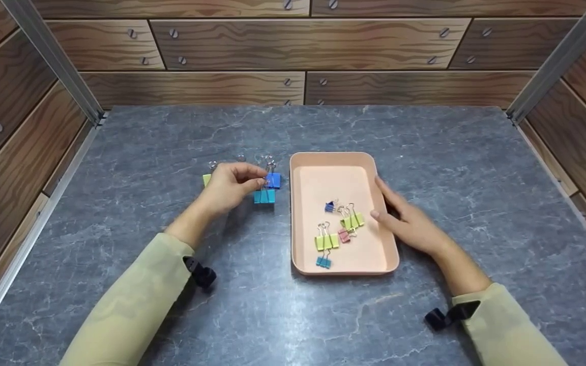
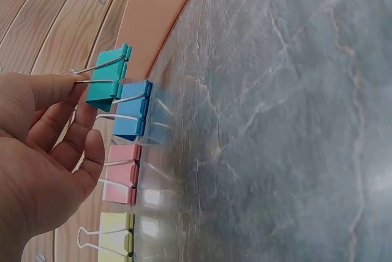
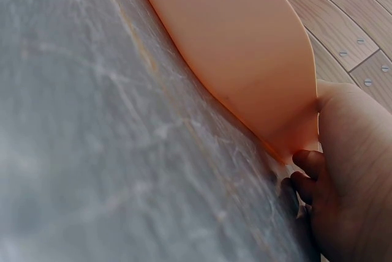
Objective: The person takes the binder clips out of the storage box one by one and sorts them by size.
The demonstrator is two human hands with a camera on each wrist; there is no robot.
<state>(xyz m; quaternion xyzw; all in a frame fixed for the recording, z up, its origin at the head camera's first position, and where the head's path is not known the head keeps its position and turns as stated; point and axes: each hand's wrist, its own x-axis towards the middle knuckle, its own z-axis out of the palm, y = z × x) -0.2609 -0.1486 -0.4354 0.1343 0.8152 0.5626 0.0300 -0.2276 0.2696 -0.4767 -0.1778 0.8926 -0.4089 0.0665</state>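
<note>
Left grip [image 1: 228,187], marbled tabletop [image 1: 242,315], plank-patterned walls [image 1: 313,44]

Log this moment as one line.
left hand: pinches teal binder clip; right hand: holds tray; in tray: assorted clips; on table: blue clip

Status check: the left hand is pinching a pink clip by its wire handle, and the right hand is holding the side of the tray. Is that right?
Not quite: the clip in the left hand is teal, not pink, as the left wrist view shows. The right hand is indeed holding the side of the tray.
</note>
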